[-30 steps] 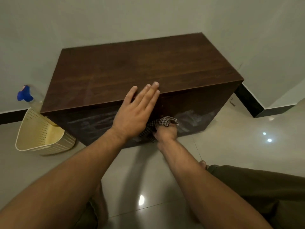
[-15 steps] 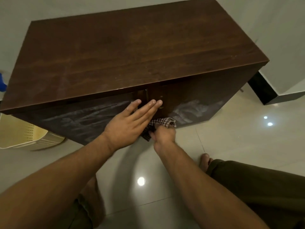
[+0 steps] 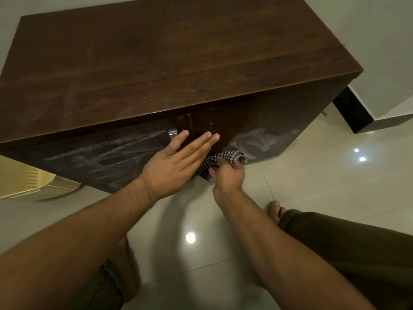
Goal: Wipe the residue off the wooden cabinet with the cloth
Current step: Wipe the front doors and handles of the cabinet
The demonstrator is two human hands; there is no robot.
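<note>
Glossy pale floor tiles (image 3: 324, 186), plain walls (image 3: 380, 41)

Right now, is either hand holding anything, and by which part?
Right hand grips the bunched cloth by its near end; left hand is open, holding nothing.

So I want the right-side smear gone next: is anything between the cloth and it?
Nothing visible. The cloth, gripped by the right hand, sits low on the cabinet front, with the smear just beyond. The left hand lies on the other side.

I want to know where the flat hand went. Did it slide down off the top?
Yes. The left hand went down from the cabinet's top edge onto its front, beside the cloth.
</note>
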